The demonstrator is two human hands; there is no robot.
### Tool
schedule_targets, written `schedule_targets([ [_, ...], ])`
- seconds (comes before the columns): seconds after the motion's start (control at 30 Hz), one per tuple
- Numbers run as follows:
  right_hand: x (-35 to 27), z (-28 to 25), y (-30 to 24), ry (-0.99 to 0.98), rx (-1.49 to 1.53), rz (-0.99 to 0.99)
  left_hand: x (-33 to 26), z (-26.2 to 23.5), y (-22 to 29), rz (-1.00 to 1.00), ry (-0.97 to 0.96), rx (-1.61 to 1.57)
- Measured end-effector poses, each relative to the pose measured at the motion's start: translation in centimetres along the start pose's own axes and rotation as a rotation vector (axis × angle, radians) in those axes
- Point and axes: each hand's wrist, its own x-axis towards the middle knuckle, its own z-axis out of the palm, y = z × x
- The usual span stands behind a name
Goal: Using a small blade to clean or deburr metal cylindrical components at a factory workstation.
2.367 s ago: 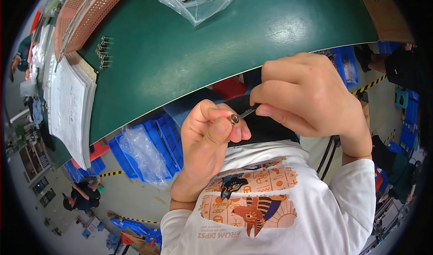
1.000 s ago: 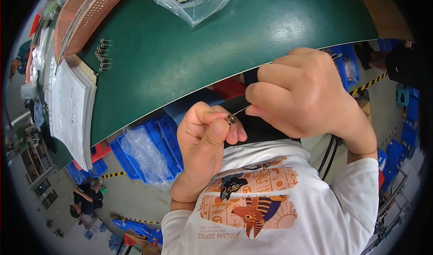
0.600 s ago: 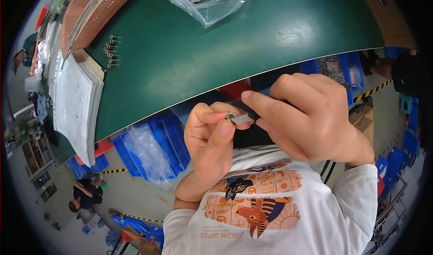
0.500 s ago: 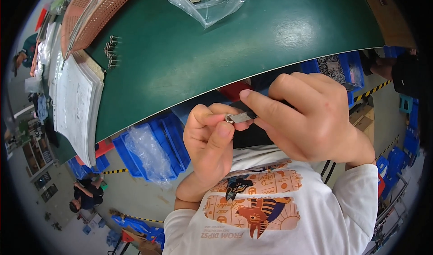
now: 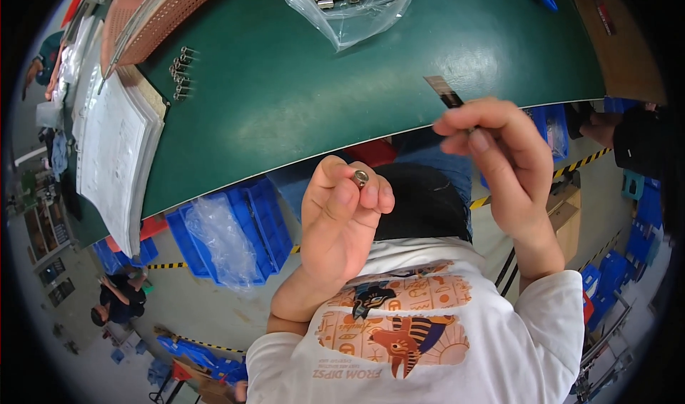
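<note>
A small, hollow metal cylinder is pinched between the thumb and fingers of my left hand, its round open end facing up. The hand is held in front of my body, just off the table's near edge. My right hand, to the right and farther forward, grips a craft knife with a flat metal blade and a dark handle. The blade points up and left over the table, apart from the cylinder. Most of the knife's handle is hidden by my fingers.
On the green table a clear plastic bag holds several similar metal pieces. Small metal screw-like parts lie left, beside stacked papers and a pink perforated rack. Blue bins stand below the edge.
My right hand has drawn the knife away from the metal cylinder, up and to the right. My left hand still holds the cylinder, now turned so its opening shows.
</note>
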Motion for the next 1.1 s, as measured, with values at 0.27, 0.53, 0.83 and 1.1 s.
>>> schedule_targets([
  [0.27,-0.4,0.1,1.4,0.048,0.37,-0.14,-0.1,0.3,0.1,-0.081,0.006,-0.078],
  [0.53,-0.3,1.7,-1.3,-0.061,-0.031,-0.341,-0.2,0.7,-0.3,-0.093,0.003,-0.127],
  [0.83,0.4,1.9,0.1,-0.079,-0.281,-0.436,0.3,0.1,-0.5,0.492,-0.02,0.681],
  [1.1,0.4,3.0,0.8,-0.031,-0.384,-0.534,0.7,0.2,0.5,0.831,-0.109,1.25],
])
